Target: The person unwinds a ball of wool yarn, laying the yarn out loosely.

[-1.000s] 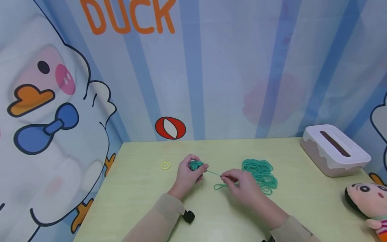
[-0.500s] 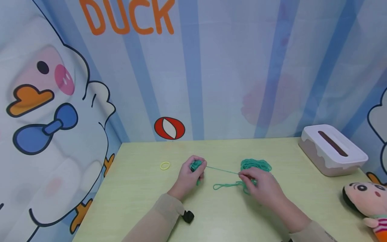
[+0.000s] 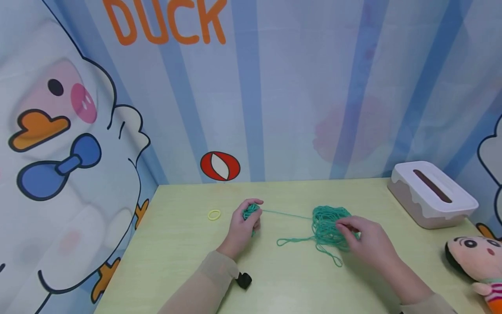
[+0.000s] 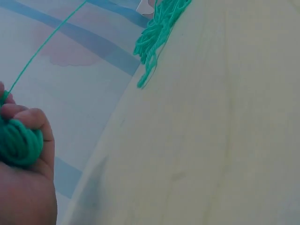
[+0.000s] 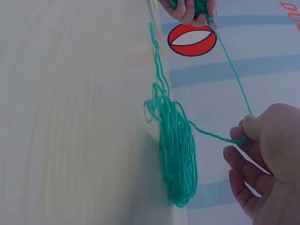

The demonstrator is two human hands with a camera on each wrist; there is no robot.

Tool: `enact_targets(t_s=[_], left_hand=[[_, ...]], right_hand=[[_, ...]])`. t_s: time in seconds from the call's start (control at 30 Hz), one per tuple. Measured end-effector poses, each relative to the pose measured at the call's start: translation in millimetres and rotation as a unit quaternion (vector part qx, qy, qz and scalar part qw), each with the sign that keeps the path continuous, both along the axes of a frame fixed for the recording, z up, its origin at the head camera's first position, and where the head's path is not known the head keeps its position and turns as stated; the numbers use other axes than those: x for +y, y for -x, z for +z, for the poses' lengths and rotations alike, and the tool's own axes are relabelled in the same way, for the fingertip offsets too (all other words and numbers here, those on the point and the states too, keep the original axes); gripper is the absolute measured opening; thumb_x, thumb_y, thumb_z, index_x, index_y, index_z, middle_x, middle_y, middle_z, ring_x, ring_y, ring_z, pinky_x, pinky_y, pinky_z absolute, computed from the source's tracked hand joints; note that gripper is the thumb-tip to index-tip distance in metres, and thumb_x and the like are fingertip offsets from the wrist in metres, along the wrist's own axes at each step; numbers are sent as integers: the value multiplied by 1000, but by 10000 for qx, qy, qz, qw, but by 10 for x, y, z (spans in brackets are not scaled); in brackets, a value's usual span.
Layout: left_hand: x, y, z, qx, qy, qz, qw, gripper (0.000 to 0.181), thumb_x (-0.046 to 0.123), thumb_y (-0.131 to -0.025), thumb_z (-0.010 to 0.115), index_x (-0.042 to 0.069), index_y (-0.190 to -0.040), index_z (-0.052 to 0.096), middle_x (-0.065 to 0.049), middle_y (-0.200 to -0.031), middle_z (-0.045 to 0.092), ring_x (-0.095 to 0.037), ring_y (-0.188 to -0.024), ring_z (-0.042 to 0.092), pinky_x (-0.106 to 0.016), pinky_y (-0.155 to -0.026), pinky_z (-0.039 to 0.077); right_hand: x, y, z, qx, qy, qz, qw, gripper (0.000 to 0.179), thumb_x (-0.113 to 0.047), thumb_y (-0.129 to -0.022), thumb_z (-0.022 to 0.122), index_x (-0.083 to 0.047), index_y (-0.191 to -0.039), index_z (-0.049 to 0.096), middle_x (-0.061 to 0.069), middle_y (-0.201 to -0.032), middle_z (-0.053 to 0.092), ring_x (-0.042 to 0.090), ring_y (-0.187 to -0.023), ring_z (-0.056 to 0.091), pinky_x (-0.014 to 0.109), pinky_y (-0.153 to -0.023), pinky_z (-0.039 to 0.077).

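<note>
My left hand (image 3: 236, 229), left of the table's middle, grips a small wound ball of green yarn (image 3: 250, 211). Its strands bulge out between palm and fingers in the left wrist view. From that ball a single strand (image 3: 288, 213) stretches to the right, taut. My right hand (image 3: 368, 242) pinches the strand between thumb and forefinger, over the right side of a loose green yarn pile (image 3: 327, 229). In the right wrist view, the strand bends at my fingertips (image 5: 251, 125) and runs back to the pile. Two loops trail from the pile's left and front.
A yellow ring (image 3: 209, 215) lies on the pale table (image 3: 184, 257), left of my left hand. At the right stand a tissue box (image 3: 405, 205) and, nearer, a plush doll (image 3: 470, 261). A duck-print cloth (image 3: 290, 109) hangs behind the table.
My right hand has moved right, drawing the strand longer from my left hand, and now hovers over the pile. The left hand has turned slightly, still gripping the ball.
</note>
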State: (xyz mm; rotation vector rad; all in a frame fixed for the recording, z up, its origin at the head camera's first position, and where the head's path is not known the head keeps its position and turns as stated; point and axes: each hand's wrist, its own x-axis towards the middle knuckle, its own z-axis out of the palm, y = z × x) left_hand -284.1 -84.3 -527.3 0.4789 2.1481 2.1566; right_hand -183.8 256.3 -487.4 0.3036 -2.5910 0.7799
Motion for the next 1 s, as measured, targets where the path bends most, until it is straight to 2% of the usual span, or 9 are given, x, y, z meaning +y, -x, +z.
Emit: enact_targets(t_s=[0.17,0.33,0.5,0.57,0.67,0.73,0.8,0.9,1.0], left_hand=[[14,9,2,-151,-74,249,9995,38,32,-118,52,1,-137,61,-9,-92,58,-15,-66,57,-23,-61,53],[17,16,8,-71,-1,528,9986,46,39,-119,49,-4,-133,58,-1,-83,55,-15,-69,60,-24,-64,56],[13,21,-7,-103,-119,458,9988,41,37,-119,51,-2,-131,54,-5,-88,56,-13,-63,53,-23,-57,48],[11,17,-12,-156,-232,330,9991,38,38,-118,52,2,-129,53,-10,-92,57,-13,-62,50,-22,-56,45],[14,7,-5,-197,-366,92,9991,33,40,-117,53,9,-127,53,-12,-96,57,-12,-63,46,-21,-57,43],[18,-1,6,-175,-425,-89,9989,29,40,-118,52,12,-127,53,-10,-96,56,-13,-65,44,-21,-59,41],[22,-9,22,-183,-476,-239,9984,26,38,-120,47,14,-129,52,-7,-96,54,-15,-67,42,-21,-61,40],[26,-16,45,-382,-646,-393,9964,25,30,-120,39,14,-134,50,-4,-96,52,-17,-72,41,-23,-64,40],[37,-18,72,-633,-903,-479,9927,28,22,-116,33,13,-137,48,-2,-97,48,-19,-75,40,-25,-68,39]], right_hand=[[175,-17,-4,-327,0,-283,9991,12,-12,-102,78,-10,-113,84,6,-107,84,28,-95,78,42,-78,64],[331,-8,-33,-956,-102,-489,9942,16,-18,-104,77,-10,-117,84,11,-112,84,30,-98,78,49,-81,63],[378,52,-82,-1492,-363,-722,9855,16,-19,-103,76,-9,-113,84,7,-98,83,20,-85,69,41,-73,55],[351,70,-94,-1597,-429,-779,9832,16,-18,-103,76,-8,-112,84,10,-99,82,23,-84,70,45,-74,56],[245,81,-95,-1396,-420,-790,9862,16,-15,-101,75,-7,-112,84,20,-110,79,37,-96,72,57,-83,58],[127,80,-78,-1046,-274,-729,9915,17,-10,-99,73,-6,-112,83,24,-117,75,44,-105,69,62,-88,57],[-25,86,-61,-634,-119,-549,9964,20,-5,-98,69,-7,-113,83,22,-118,73,45,-110,66,62,-90,56],[-304,105,-48,-219,89,11,9997,23,-2,-98,67,-8,-115,82,14,-120,76,40,-116,69,60,-95,58],[-625,132,-73,-298,152,703,9970,21,-8,-103,70,-8,-122,81,8,-124,80,36,-123,74,58,-102,61]])
